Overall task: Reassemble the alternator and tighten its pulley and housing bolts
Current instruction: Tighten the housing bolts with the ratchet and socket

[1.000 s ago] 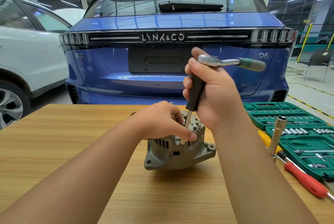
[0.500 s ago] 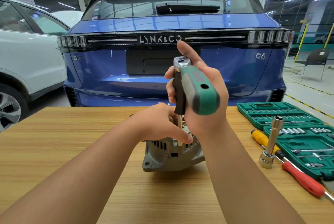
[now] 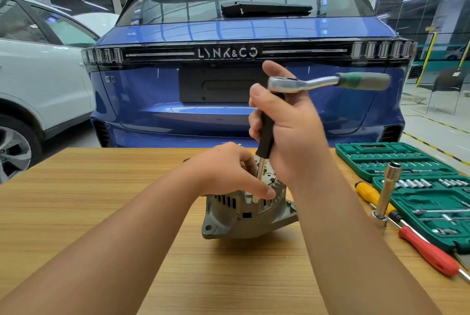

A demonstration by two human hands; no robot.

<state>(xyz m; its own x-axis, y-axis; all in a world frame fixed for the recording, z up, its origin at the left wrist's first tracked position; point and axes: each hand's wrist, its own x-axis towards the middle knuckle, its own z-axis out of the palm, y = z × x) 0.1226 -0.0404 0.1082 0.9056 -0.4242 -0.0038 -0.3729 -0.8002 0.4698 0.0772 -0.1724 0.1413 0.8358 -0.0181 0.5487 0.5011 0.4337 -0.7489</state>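
Observation:
A grey alternator (image 3: 244, 218) stands on the wooden table (image 3: 101, 200) in the middle. My left hand (image 3: 229, 172) rests on its top, fingers curled around the steel shaft of the tool where it meets the housing. My right hand (image 3: 287, 131) grips the black extension handle (image 3: 265, 134) that stands upright over the alternator. A chrome ratchet (image 3: 328, 81) with a green grip sits on top of that handle and points to the right. The tool tip and the bolt under my left fingers are hidden.
Two open green socket cases (image 3: 396, 159) lie at the right. Beside them a long socket (image 3: 386, 192) stands upright, with a yellow-handled screwdriver (image 3: 371, 195) and a red-handled one (image 3: 429, 253) lying near the table's right edge. A blue car (image 3: 241, 111) is parked behind the table.
The ratchet handle swung from pointing toward me half a second ago back out to the right. My left hand stays on the alternator, which has barely shifted.

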